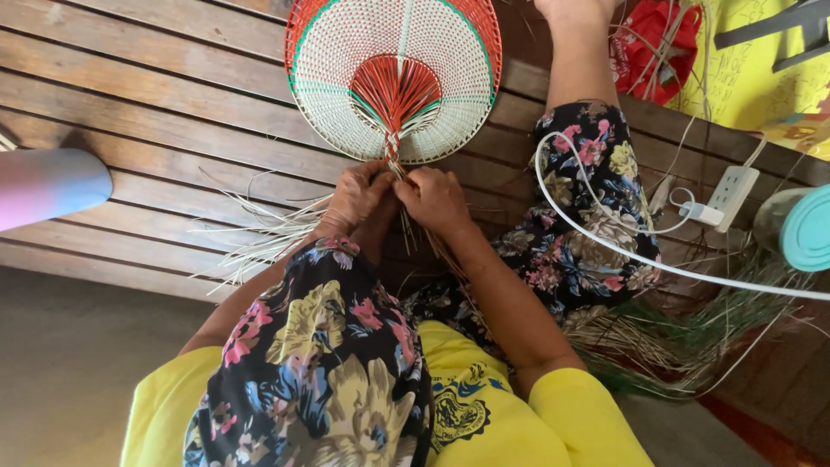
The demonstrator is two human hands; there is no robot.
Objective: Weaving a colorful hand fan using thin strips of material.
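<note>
Woven plastic strips in white, red and green form a round hand fan [393, 73] lying flat on a slatted brown wooden platform [147, 112], near its far edge, with the fan's braided red-and-white neck pointing back toward the seated person. Both hands meet at that neck. The left hand [359, 197] has its fingers curled together and pinched on the strands just below the braid; the right hand [435, 201] sits touching it on the other side, fingers likewise closed tight on the same bundle of strands. A spray of loose pale weaving strips [259, 238] fans out across the boards to the left of the left wrist, toward the platform's near edge.

The person wears a yellow shirt and dark floral trousers, one knee raised beneath the left forearm, the other leg stretched out along the right side of the fan. A white electric cable [596, 238] loops over that outstretched leg and runs off toward the right edge of the view. Beside it on the boards lies a white power strip [733, 195] with a plug in it. A heap of green and straw-coloured strips [683, 337] rests near the right elbow. A red bag [657, 47] lies by the far right corner, next to a yellow printed sheet [761, 78]. A round teal lid [808, 229] shows at the right edge.
</note>
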